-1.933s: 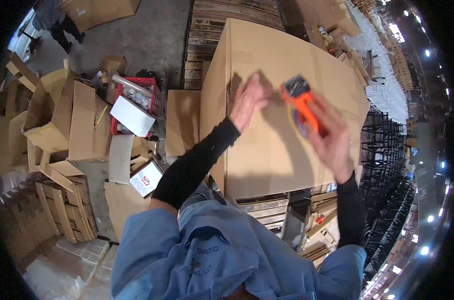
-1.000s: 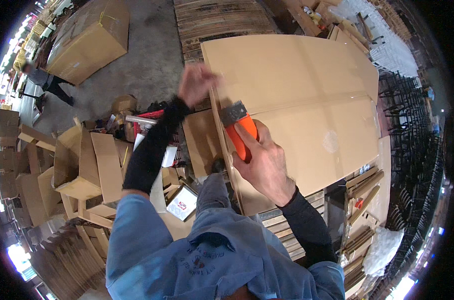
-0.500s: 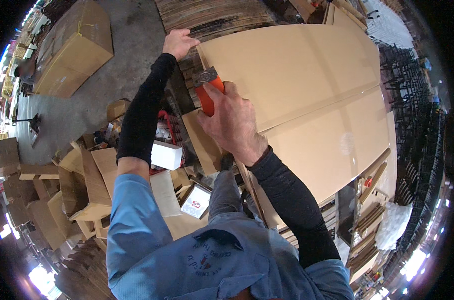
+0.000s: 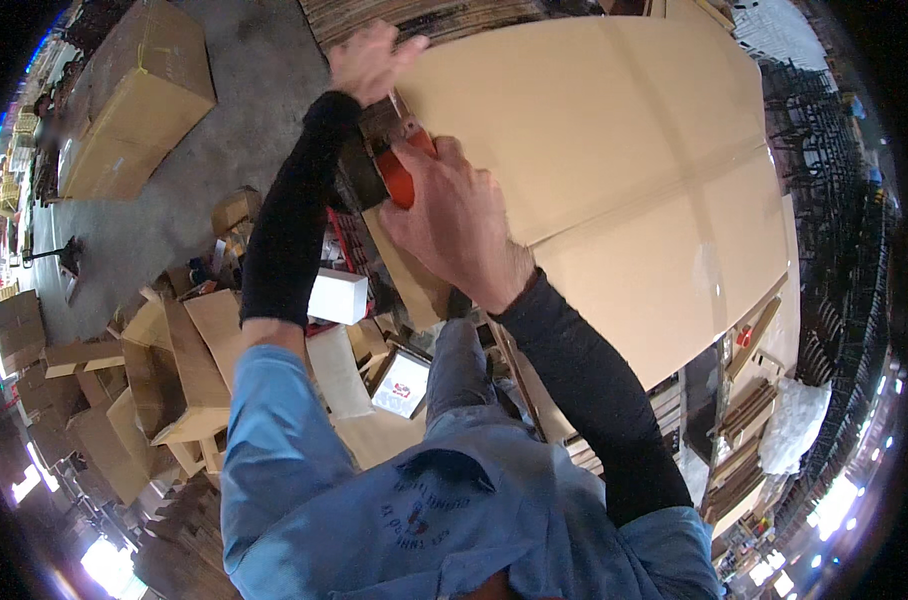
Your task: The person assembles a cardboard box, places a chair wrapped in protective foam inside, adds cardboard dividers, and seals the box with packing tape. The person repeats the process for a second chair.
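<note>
My right hand is closed around an orange-handled tool with a metal end; its exact kind is not plain. A thin pale strip or blade stands out from its tip, beside the left edge of a large flat cardboard box. My left hand is at the far left corner of that box, fingers stretched out and slightly blurred. It holds nothing that I can see, and I cannot tell whether it touches the cardboard.
Wooden pallet slats lie beyond the box. At the left stands a big carton on the concrete floor. Opened cartons, a white box and a framed white panel crowd the area by my legs. Black stacked furniture fills the right.
My left hand has lifted slightly away with its fingers spreading. The tool in my right hand has turned, so its metal end looks narrower. The whole view has shifted a little.
</note>
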Available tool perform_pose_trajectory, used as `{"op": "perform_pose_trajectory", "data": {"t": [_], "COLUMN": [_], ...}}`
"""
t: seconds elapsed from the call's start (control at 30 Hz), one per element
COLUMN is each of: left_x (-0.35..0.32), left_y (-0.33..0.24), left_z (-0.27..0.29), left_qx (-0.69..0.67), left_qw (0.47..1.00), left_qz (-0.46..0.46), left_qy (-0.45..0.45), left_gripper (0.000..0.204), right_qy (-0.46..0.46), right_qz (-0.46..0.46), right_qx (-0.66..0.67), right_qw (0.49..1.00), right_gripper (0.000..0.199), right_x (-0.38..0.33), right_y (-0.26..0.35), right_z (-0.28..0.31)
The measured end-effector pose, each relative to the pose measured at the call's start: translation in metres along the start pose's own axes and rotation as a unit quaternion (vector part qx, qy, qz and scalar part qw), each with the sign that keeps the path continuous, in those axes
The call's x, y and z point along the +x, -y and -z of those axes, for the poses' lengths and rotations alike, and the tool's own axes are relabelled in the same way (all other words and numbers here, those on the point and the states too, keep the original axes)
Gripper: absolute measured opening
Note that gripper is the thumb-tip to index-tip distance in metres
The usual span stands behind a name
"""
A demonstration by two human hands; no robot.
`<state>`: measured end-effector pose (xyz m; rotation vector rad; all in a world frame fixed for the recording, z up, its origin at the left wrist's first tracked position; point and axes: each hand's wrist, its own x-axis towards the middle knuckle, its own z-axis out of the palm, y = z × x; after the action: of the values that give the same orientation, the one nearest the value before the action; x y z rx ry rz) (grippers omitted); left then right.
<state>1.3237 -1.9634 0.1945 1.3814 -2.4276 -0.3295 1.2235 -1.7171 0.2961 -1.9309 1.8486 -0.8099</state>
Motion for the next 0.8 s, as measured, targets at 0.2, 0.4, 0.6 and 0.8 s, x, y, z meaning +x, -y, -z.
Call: {"op": "perform_pose_trajectory", "data": {"t": [0.2, 0.4, 0.6, 0.8], "left_x": [0.019, 0.014, 0.035, 0.039], "left_y": [0.018, -0.006, 0.017, 0.006], "left_z": [-0.046, -0.011, -0.041, -0.019], "left_qx": [0.034, 0.015, 0.033, 0.007], "left_qw": [0.989, 0.993, 0.997, 0.998], "left_qz": [0.087, 0.077, 0.042, 0.014], "left_qy": [0.117, 0.091, 0.059, 0.068], "left_gripper": [0.098, 0.083, 0.082, 0.078], "right_qy": [-0.010, 0.090, 0.142, 0.127], "right_qz": [0.059, -0.062, -0.111, -0.158], "right_qx": [-0.003, -0.045, -0.005, -0.029], "right_qw": [0.998, 0.993, 0.984, 0.979], "right_gripper": [0.044, 0.056, 0.085, 0.056], "right_x": [-0.014, -0.133, -0.316, -0.423], "right_y": [-0.009, 0.014, 0.010, 0.019], "right_z": [0.007, 0.052, 0.101, 0.110]}}
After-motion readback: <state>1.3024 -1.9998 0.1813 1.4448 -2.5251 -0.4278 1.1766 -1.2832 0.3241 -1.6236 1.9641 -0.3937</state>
